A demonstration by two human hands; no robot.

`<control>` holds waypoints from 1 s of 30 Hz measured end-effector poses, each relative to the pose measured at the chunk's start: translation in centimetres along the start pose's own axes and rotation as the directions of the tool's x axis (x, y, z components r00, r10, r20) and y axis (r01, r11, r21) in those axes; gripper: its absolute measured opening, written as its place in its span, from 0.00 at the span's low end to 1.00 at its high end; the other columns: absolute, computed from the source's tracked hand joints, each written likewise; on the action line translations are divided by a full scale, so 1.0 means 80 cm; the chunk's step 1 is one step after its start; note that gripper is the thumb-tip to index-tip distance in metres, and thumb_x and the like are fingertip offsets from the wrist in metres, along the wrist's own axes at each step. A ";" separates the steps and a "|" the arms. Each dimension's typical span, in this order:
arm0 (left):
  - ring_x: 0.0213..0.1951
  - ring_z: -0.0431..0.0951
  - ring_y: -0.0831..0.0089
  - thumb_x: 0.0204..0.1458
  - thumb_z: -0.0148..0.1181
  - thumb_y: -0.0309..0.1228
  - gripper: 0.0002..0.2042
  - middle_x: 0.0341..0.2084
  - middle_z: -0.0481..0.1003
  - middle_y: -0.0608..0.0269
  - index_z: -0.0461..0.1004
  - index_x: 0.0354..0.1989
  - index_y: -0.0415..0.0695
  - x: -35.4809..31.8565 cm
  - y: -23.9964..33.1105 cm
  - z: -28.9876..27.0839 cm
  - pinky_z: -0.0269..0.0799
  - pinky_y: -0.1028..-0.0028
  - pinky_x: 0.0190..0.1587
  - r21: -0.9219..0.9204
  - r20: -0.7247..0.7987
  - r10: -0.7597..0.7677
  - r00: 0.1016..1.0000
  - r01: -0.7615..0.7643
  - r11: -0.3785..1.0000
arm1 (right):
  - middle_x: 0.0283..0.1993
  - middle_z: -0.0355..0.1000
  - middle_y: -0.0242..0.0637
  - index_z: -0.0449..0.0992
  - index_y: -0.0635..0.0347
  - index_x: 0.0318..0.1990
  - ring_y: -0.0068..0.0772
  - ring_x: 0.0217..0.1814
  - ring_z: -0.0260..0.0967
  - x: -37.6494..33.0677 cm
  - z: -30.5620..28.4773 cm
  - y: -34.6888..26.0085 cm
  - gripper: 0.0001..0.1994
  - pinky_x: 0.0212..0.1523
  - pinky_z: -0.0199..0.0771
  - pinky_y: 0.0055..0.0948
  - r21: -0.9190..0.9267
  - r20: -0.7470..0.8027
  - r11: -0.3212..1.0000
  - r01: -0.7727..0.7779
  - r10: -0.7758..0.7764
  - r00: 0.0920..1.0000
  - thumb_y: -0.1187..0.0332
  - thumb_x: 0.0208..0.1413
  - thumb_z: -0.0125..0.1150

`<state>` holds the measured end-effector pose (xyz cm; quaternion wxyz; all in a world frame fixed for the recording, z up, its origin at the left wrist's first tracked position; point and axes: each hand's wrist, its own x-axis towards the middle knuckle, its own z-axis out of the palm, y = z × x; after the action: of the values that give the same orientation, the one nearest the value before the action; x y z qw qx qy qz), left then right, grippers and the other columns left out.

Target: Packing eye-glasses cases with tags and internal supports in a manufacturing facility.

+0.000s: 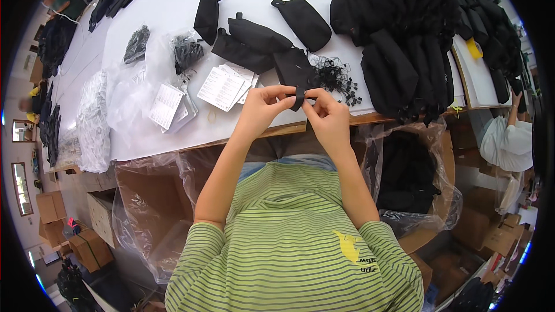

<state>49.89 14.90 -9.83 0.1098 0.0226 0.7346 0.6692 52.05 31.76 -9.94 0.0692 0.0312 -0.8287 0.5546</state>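
Both my hands are at the table's front edge, on the end loop of a black fabric pouch (293, 68). My left hand (263, 107) pinches the loop from the left between thumb and fingers. From the other side my right hand (328, 117) pinches it too, its fingertips close to the left ones. Anything small between the fingertips is too hidden to make out. Printed white tags (221, 88) lie in a stack beside my left hand. A tangle of black tag strings (340, 78) is just beyond my right hand. More black pouches (254, 33) lie behind.
A large pile of black pouches (390, 8) covers the table's right. Clear plastic bags (124, 95) and another tag stack (167, 107) are on the left. Plastic-lined cartons (153, 196) stand below the edge. A co-worker in white (506, 141) is at far right.
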 end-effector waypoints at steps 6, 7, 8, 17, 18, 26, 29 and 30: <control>0.20 0.58 0.89 0.48 0.64 0.26 0.06 0.24 0.73 0.76 0.81 0.35 0.43 -0.021 0.001 0.009 0.54 0.84 0.24 0.320 -0.106 0.205 0.973 -0.162 0.933 | 0.11 0.57 0.30 0.78 0.58 0.37 0.20 0.12 0.51 -0.011 0.002 0.002 0.07 0.17 0.51 0.27 -0.020 0.077 0.999 0.030 -0.029 0.997 0.70 0.50 0.63; 0.20 0.58 0.89 0.48 0.64 0.26 0.06 0.24 0.73 0.76 0.81 0.35 0.43 -0.024 0.001 0.013 0.54 0.84 0.24 0.320 -0.106 0.203 0.973 -0.160 0.934 | 0.11 0.57 0.30 0.78 0.58 0.37 0.20 0.12 0.51 -0.012 0.004 0.004 0.07 0.17 0.51 0.27 -0.019 0.078 0.999 0.028 -0.027 0.997 0.70 0.50 0.63; 0.21 0.59 0.88 0.49 0.64 0.26 0.04 0.27 0.74 0.74 0.79 0.33 0.42 -0.026 0.001 0.017 0.55 0.84 0.25 0.318 -0.168 0.256 0.952 -0.194 0.928 | 0.14 0.60 0.28 0.77 0.59 0.37 0.18 0.15 0.54 -0.014 0.005 0.005 0.06 0.18 0.52 0.25 0.067 0.101 0.997 -0.035 0.028 0.994 0.71 0.52 0.63; 0.25 0.63 0.86 0.58 0.57 0.27 0.05 0.28 0.73 0.68 0.69 0.38 0.39 -0.051 0.024 0.013 0.57 0.84 0.28 -0.284 -0.324 0.212 0.922 -0.309 0.908 | 0.32 0.70 0.32 0.69 0.59 0.39 0.20 0.36 0.67 -0.016 -0.015 0.017 0.07 0.40 0.65 0.20 0.825 0.255 0.512 -0.241 0.044 0.966 0.77 0.55 0.58; 0.25 0.62 0.88 0.57 0.57 0.26 0.05 0.26 0.72 0.70 0.70 0.38 0.39 -0.054 0.024 0.014 0.55 0.85 0.27 -0.317 -0.282 0.187 0.941 -0.275 0.908 | 0.33 0.71 0.33 0.69 0.59 0.39 0.20 0.35 0.67 -0.015 -0.016 0.013 0.06 0.40 0.65 0.20 0.825 0.252 0.513 -0.239 0.045 0.967 0.76 0.56 0.58; 0.21 0.55 0.91 0.50 0.63 0.24 0.04 0.16 0.59 0.80 0.77 0.33 0.37 -0.060 0.026 0.023 0.46 0.86 0.22 -0.154 -0.172 0.080 0.982 -0.107 0.982 | 0.30 0.73 0.34 0.67 0.60 0.42 0.18 0.33 0.65 -0.020 -0.014 0.003 0.06 0.36 0.63 0.17 0.777 0.207 0.605 -0.173 0.014 0.978 0.70 0.62 0.55; 0.20 0.53 0.91 0.49 0.65 0.25 0.05 0.16 0.57 0.81 0.77 0.32 0.38 -0.061 0.028 0.026 0.44 0.85 0.22 -0.122 -0.124 0.086 0.989 -0.101 0.987 | 0.29 0.71 0.32 0.66 0.60 0.43 0.17 0.31 0.64 -0.023 -0.013 -0.005 0.06 0.34 0.62 0.16 0.750 0.168 0.648 -0.133 0.007 0.986 0.70 0.63 0.54; 0.20 0.53 0.92 0.49 0.65 0.25 0.05 0.16 0.58 0.81 0.77 0.32 0.38 -0.061 0.030 0.027 0.44 0.85 0.22 -0.131 -0.112 0.084 0.990 -0.098 0.986 | 0.29 0.70 0.32 0.66 0.60 0.43 0.17 0.31 0.63 -0.021 -0.013 -0.005 0.06 0.33 0.61 0.16 0.750 0.161 0.653 -0.102 -0.031 0.987 0.70 0.63 0.54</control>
<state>54.79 16.38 -7.00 0.0411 0.0131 0.6901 0.7224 53.84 32.48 -9.42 -0.0273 0.0850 -0.5260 0.8458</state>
